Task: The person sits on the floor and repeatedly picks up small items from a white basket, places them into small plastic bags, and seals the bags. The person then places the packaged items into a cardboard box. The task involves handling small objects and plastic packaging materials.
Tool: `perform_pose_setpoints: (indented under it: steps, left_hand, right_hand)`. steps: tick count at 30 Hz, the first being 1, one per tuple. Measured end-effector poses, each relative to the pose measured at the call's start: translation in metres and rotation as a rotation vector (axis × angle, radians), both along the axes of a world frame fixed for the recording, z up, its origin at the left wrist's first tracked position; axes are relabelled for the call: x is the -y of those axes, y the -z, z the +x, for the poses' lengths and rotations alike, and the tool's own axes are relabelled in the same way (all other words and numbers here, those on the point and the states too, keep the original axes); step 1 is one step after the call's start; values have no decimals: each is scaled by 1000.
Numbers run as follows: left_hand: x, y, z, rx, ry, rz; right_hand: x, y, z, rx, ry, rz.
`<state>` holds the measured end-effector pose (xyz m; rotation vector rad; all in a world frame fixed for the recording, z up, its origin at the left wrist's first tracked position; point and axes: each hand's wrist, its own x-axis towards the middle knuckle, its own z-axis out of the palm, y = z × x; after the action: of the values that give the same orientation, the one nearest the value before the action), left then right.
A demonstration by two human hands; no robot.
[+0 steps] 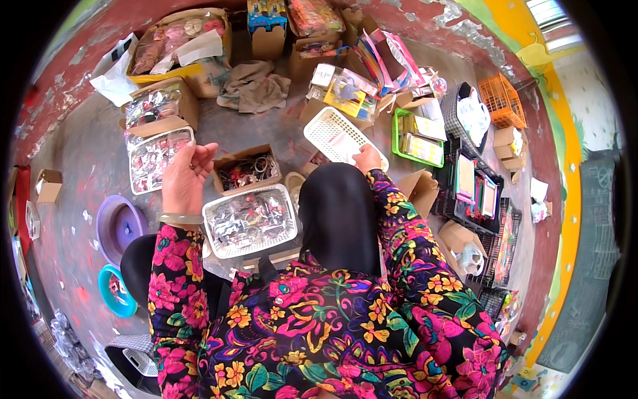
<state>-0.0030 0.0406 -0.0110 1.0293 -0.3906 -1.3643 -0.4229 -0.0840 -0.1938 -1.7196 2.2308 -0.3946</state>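
Head view, looking straight down at a cluttered floor (86,166).

Left hand (185,178) raising at about 9 o'clock from centre, fingers held loosely together and curling slightly, thumb tucked near them; possibly pinching something small at the fingertips, cannot tell. Wearing a pale bangle (181,218) at the wrist. Hovering just beside a white basket of packaged trinkets (156,159) at 10 o'clock, and just left of a small open cardboard box of dark rings and bands (247,169).

Right hand (367,159) reaching out at 1 o'clock, fingers closing down on the near edge of an empty white slotted tray (339,136); gripping or just pressing, cannot tell. Tray lying tilted, between the cardboard box and a green tray of yellow packets (417,139).

Sitting at centre, just below both hands: 1 more white basket full of clear-wrapped items (249,223), resting against the knees. Black-clad knee (339,213) rising at 3 o'clock of that basket.

Lying at 8 o'clock: purple bowl (118,226), teal bowl (114,292) under it. Standing at 2 o'clock, well apart: orange crate (503,101). Crumpling at 12 o'clock: brown cloth (252,86).
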Motion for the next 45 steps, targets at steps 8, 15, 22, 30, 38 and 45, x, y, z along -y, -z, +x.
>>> perform_pose_setpoints:
  steps: [8,15,22,30,38,45]
  left_hand:
    - [9,3,-10,410,154,-133]
    - [2,0,-12,522,670,-206]
    - [-8,11,-10,272,626,-104]
    - [-8,13,-14,-259,251,-5]
    - [-12,6,-12,-308,237,-46]
    - [-10,12,-13,-164,119,-178]
  right_hand:
    - [20,-182,97,95,-565,-189]
    - [-38,-257,244,35,-1504,101]
    - [-44,-227,267,432,-1260,163]
    - [-41,-205,285,767,-735,276]
    - [-41,-214,281,1043,-751,433]
    - [-43,-203,280,533,-853,105]
